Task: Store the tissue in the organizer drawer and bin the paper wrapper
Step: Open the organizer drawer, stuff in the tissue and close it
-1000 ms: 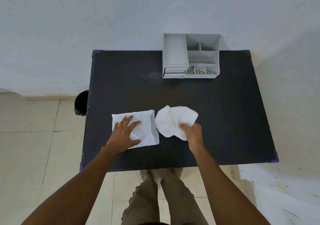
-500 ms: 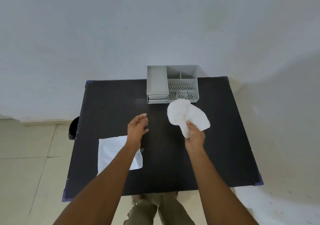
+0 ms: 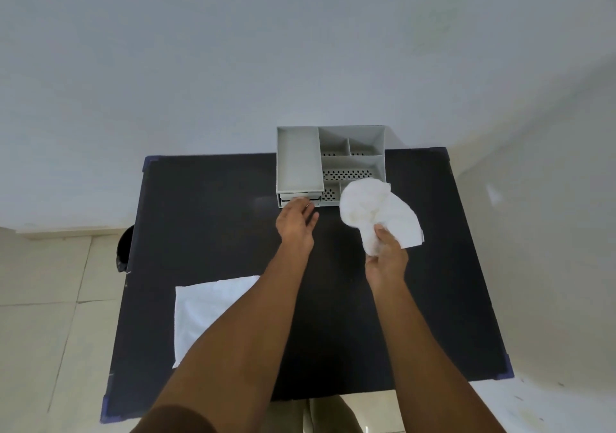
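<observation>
My right hand (image 3: 386, 255) is shut on a crumpled white tissue (image 3: 373, 212), held above the table just in front of the grey organizer (image 3: 330, 162). The tissue covers the organizer's front right corner. My left hand (image 3: 296, 222) reaches the small drawer (image 3: 298, 198) at the organizer's lower left front, fingertips touching its face; the drawer looks closed. The flat white paper wrapper (image 3: 206, 309) lies on the black table (image 3: 206, 219) at the near left, partly under my left forearm.
A black bin (image 3: 124, 249) stands on the tiled floor just off the table's left edge. A white wall rises right behind the organizer. The table's right edge sits close to another white surface. My legs show below the near edge.
My left hand left the wrapper and reached forward to the drawer front. My right hand carried the tissue up toward the organizer. The wrapper stays flat on the table.
</observation>
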